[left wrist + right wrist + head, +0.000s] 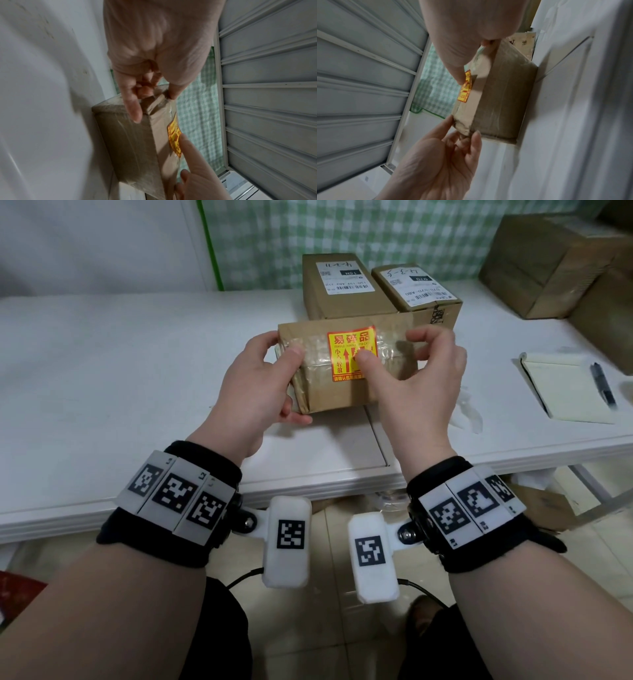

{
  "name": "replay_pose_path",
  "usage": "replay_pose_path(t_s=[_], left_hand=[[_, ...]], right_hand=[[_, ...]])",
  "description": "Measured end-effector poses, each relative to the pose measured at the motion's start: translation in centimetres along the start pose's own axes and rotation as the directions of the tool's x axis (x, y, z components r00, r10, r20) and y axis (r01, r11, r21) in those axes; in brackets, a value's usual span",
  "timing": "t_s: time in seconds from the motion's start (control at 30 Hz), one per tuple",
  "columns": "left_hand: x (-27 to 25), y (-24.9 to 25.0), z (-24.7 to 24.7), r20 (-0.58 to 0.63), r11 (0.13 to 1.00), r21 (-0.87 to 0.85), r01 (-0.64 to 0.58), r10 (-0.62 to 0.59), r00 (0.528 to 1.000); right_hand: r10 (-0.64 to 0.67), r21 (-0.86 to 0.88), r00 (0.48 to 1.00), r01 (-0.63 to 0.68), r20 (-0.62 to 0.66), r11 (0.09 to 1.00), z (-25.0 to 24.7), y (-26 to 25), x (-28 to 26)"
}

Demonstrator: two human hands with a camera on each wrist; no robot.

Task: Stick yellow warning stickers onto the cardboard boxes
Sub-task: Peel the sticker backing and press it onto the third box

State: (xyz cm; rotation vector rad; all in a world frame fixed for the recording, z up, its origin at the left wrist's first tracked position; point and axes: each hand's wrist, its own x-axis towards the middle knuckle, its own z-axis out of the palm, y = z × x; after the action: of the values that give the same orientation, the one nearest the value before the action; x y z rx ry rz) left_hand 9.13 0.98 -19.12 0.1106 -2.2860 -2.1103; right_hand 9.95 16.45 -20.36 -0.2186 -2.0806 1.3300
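Observation:
A brown taped cardboard box (pixel 342 395) is tilted up off the white table (pixel 102 371), its top face toward me. A yellow and red warning sticker (pixel 349 350) lies on that face. My left hand (pixel 281 381) grips the box's left end, thumb on top and fingers beneath. My right hand (pixel 394 354) presses its thumb onto the sticker's right part, while its fingers curl over the far edge. The left wrist view shows the left hand (pixel 154 100), box (pixel 137 148) and sticker (pixel 174 135). The right wrist view shows the right hand (pixel 474 60) with its thumb on the sticker (pixel 464 93) and the box (pixel 501 101).
Two labelled cardboard boxes (pixel 337 285) (pixel 418 289) stand just behind the held one. Bigger boxes (pixel 555 265) are stacked at the back right. A notepad (pixel 568 388) with a black pen (pixel 603 385) and crumpled clear film (pixel 467 409) lie to the right.

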Motion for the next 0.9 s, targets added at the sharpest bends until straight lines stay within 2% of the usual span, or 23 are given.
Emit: replay_pose_path(t_s=[0.13,0.3,0.4,0.5,0.57,0.63,0.77,0.83,0.9], left_hand=[[-0.1,0.0,0.0,0.004,1.0,0.016,-0.005,0.005,1.0],[-0.2,0.1,-0.2,0.014,0.999,0.033,-0.012,0.012,1.0],[-0.2,0.0,-0.3,0.019,0.999,0.046,-0.026,0.025,1.0],[-0.3,0.0,-0.3,0.027,0.997,0.062,-0.039,0.037,0.999],[-0.4,0.1,-0.4,0.034,0.996,0.077,-0.047,0.044,0.998],[-0.5,0.1,-0.6,0.045,0.994,0.09,-0.054,0.05,0.998],[-0.6,0.1,-0.7,0.054,0.993,0.1,-0.059,0.054,0.997],[-0.6,0.1,-0.8,0.051,0.993,0.104,-0.055,0.05,0.997],[-0.5,0.2,-0.8,0.045,0.994,0.1,-0.044,0.04,0.998]], right_hand=[[-0.003,-0.115,1.0,0.006,0.023,0.993,0.6,0.4,0.0],[-0.072,-0.126,0.997,0.072,0.009,0.989,0.9,0.8,0.4],[-0.024,-0.162,1.0,0.025,0.008,0.986,1.2,0.4,0.7],[0.082,-0.267,0.994,-0.059,0.077,0.962,1.4,-0.6,0.6],[0.102,-0.341,0.992,-0.069,0.08,0.938,1.6,-1.2,0.4],[0.096,-0.341,0.994,-0.072,0.055,0.937,1.7,-1.1,0.5],[0.01,-0.251,0.999,-0.001,0.035,0.968,1.4,-0.1,1.0],[-0.002,-0.257,0.997,0.021,0.076,0.966,1.2,-0.1,0.9],[0.002,-0.337,0.989,0.05,0.15,0.94,1.2,-0.2,0.3]])
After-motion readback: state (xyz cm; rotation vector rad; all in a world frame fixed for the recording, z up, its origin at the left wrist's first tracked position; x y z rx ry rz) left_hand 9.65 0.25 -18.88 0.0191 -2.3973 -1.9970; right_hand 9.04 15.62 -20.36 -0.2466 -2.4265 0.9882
